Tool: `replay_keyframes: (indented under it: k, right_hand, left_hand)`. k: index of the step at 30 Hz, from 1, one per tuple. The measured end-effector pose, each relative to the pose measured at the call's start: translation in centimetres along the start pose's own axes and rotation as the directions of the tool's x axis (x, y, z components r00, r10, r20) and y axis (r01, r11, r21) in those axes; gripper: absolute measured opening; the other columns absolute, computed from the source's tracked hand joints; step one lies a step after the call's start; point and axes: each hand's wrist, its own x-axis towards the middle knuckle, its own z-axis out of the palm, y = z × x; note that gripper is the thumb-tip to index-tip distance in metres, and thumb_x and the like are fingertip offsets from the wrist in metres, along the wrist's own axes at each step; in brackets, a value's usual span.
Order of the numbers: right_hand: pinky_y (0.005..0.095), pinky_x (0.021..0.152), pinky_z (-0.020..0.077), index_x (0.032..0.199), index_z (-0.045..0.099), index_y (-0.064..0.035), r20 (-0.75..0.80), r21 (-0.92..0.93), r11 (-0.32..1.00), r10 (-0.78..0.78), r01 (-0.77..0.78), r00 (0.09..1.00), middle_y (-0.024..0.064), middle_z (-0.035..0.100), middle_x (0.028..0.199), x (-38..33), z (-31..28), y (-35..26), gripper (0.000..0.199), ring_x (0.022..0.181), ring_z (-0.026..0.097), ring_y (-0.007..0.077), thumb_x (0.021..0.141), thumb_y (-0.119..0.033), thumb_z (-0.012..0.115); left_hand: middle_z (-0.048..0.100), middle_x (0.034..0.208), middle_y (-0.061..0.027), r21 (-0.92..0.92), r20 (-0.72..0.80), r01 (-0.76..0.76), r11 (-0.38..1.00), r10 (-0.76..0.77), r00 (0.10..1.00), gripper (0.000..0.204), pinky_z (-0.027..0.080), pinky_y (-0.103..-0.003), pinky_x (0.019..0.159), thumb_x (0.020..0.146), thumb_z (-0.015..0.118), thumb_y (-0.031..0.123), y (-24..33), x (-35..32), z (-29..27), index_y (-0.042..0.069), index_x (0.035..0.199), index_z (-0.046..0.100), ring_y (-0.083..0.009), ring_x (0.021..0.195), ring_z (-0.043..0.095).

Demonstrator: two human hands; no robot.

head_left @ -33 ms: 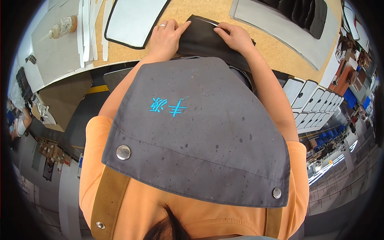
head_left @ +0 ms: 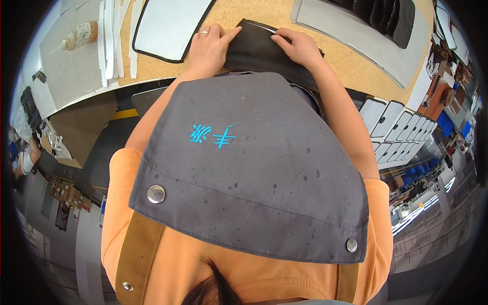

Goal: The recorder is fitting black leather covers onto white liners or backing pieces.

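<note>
A folded black leather-like piece (head_left: 256, 48) lies at the near edge of the table, directly in front of me. My left hand (head_left: 207, 51), with a ring on one finger, is at its left side; one digit reaches onto its far left corner and the other fingers are curled. My right hand (head_left: 300, 48) pinches the far edge between thumb and forefinger, where a thin white strip shows along the fold. The underside of the piece, and any fingers beneath it, are hidden.
Left of my hands lies a white panel with a black rim (head_left: 170, 28). Farther left are white strips (head_left: 109, 43) and a stained bottle (head_left: 81, 34). Grey sheets (head_left: 351, 43) at right carry stacked black pieces (head_left: 389, 23). White black-edged panels (head_left: 394, 122) stand below the table's right side.
</note>
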Motion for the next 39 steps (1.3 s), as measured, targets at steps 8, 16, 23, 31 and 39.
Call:
replay_keyframes:
  k: [8, 16, 23, 31, 39]
  right_hand:
    - [0.0391, 0.069, 0.0475, 0.096, 0.064, -0.0153, -0.029, -0.075, 0.997, 0.014, -0.016, 0.999, 0.0082, 0.065, 0.08, 0.1, -0.2, -0.9, 0.029, 0.079, 0.061, 0.0277, 0.086, -0.039, 0.05]
    - [0.0396, 0.068, 0.0486, 0.096, 0.065, -0.012, -0.045, -0.108, 0.994, -0.011, 0.006, 0.999, 0.0108, 0.066, 0.082, 0.2, 0.0, -1.1, 0.03, 0.079, 0.063, 0.0286, 0.086, -0.036, 0.051]
    - [0.0385, 0.068, 0.0481, 0.091, 0.065, -0.0055, 0.09, -0.262, 0.962, 0.098, -0.072, 0.991, 0.0133, 0.065, 0.081, -0.8, -2.5, -2.6, 0.04, 0.079, 0.062, 0.0302, 0.078, -0.043, 0.061]
    - [0.0283, 0.068, 0.047, 0.097, 0.062, 0.0017, -0.09, 0.404, 0.894, 0.251, -0.195, 0.964, 0.0096, 0.064, 0.081, -6.6, -1.9, 6.3, 0.041, 0.072, 0.06, 0.0176, 0.075, -0.032, 0.071]
    - [0.0197, 0.047, 0.0342, 0.098, 0.062, -0.0003, -0.138, 0.711, 0.682, 0.376, -0.173, 0.916, -0.0041, 0.053, 0.066, -6.9, 0.8, 6.8, 0.027, 0.056, 0.044, 0.0037, 0.08, -0.02, 0.068]
  left_hand:
    - [0.054, 0.087, -0.0045, -0.038, 0.149, 0.075, 0.996, -0.068, 0.987, 0.038, 0.042, -0.034, 0.072, 0.082, 0.053, 0.006, 0.0, 1.0, -1.2, 0.021, 0.116, 0.061, -0.0215, 0.083, 0.054]
    - [0.044, 0.134, -0.0033, -0.072, 0.345, -0.338, 0.938, 0.342, 0.874, 0.042, 0.029, -0.037, 0.103, 0.088, 0.05, 0.016, 2.3, 3.0, -1.4, 0.008, 0.129, 0.045, -0.0196, 0.126, 0.038]
    - [0.038, 0.14, -0.0022, -0.059, 0.447, -0.335, 0.94, 0.325, 0.834, 0.043, 0.032, -0.038, 0.104, 0.093, 0.046, 0.023, 2.6, 3.1, -1.4, 0.01, 0.133, 0.04, -0.0207, 0.13, 0.034]
    - [0.038, 0.139, -0.0031, 0.033, 0.458, -0.376, 0.926, 0.321, 0.829, 0.045, 0.033, -0.039, 0.102, 0.092, 0.046, 0.025, 3.2, 3.4, -1.1, 0.013, 0.135, 0.038, -0.0221, 0.128, 0.036]
    - [0.045, 0.131, -0.0046, 0.157, 0.475, -0.399, 0.904, 0.285, 0.832, 0.047, 0.038, -0.036, 0.095, 0.091, 0.048, 0.03, 4.9, 4.3, -1.3, 0.024, 0.136, 0.037, -0.0248, 0.119, 0.044]
